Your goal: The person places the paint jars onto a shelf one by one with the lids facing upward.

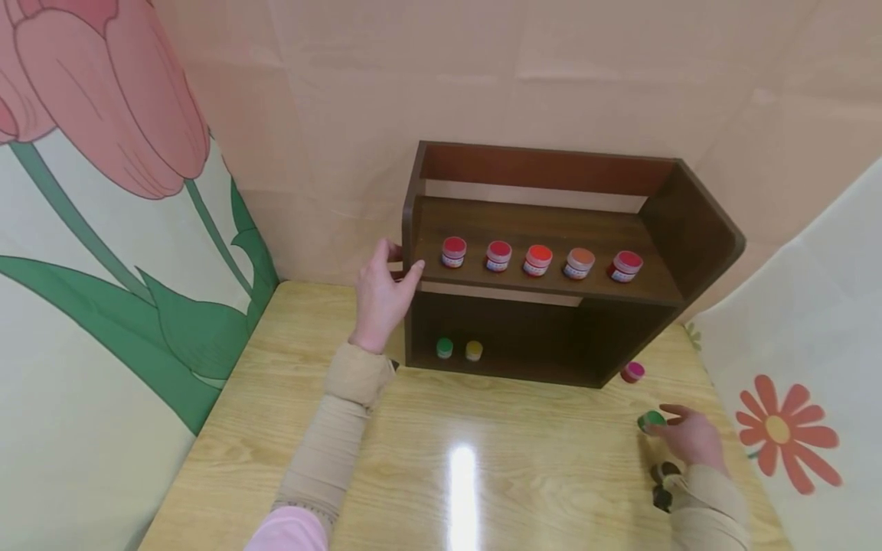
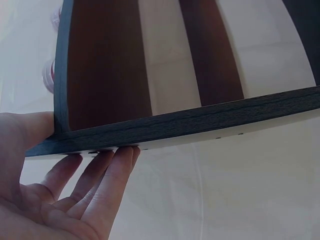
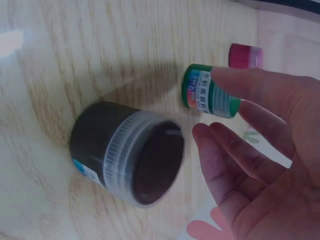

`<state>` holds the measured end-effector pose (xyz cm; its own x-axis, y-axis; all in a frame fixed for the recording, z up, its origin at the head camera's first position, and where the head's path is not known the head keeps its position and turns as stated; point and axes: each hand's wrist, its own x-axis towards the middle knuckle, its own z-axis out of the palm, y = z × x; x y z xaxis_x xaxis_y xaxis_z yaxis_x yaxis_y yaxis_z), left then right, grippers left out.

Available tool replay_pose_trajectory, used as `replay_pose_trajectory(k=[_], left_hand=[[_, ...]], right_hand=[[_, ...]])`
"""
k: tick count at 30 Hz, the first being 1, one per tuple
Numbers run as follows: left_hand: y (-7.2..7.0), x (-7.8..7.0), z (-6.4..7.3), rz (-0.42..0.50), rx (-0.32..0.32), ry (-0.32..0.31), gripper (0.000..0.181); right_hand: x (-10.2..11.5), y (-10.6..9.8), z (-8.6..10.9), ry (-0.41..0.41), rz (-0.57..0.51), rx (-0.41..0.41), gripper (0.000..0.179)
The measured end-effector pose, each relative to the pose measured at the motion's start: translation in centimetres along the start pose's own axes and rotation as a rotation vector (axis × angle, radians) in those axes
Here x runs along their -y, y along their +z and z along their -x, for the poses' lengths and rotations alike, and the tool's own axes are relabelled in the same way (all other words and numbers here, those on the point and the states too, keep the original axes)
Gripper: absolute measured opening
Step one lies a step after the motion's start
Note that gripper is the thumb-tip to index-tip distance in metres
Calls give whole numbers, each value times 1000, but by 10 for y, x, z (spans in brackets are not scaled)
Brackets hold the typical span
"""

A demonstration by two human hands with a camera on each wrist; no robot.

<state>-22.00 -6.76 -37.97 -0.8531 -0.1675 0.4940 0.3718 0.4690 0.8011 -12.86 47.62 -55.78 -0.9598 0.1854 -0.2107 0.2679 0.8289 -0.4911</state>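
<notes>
My left hand (image 1: 386, 300) grips the left side panel of a dark brown two-tier shelf (image 1: 544, 291), thumb at the front edge and fingers on the outer face. At the right, my right hand (image 1: 692, 440) has its thumb and index finger around the lid of a small green paint jar (image 3: 202, 90), which appears to stand on the table. The other fingers hang loosely curled beside it. Close to that hand stands a dark jar (image 3: 125, 152) with a clear-rimmed lid. A magenta jar (image 1: 632, 373) sits beyond the green one, by the shelf's right side.
Several red and orange jars (image 1: 538, 261) line the upper board. On the lower board stand a green jar (image 1: 444, 348) and a yellow jar (image 1: 474, 350). Another dark object (image 1: 662, 498) lies by my right wrist. The wooden table (image 1: 551, 451) meets printed cloth walls.
</notes>
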Motion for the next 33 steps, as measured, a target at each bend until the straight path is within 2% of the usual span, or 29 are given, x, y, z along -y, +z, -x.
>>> replay_pose_trajectory(k=[8, 14, 21, 26, 33], left_hand=[[0, -1, 0, -8, -4, 6, 29], [-1, -1, 0, -5, -1, 0, 29], [0, 0, 0, 3, 1, 1, 28], [0, 0, 0, 4, 0, -1, 28], [-1, -1, 0, 10, 2, -2, 28]], right_hand=[[4, 3, 0, -51, 4, -49, 53], [4, 6, -2, -53, 9, -47, 53], [-3, 10, -9, -27, 28, -24, 53], [-5, 12, -11, -7, 38, -59, 50], [-7, 18, -13, 28, 51, -138, 58]])
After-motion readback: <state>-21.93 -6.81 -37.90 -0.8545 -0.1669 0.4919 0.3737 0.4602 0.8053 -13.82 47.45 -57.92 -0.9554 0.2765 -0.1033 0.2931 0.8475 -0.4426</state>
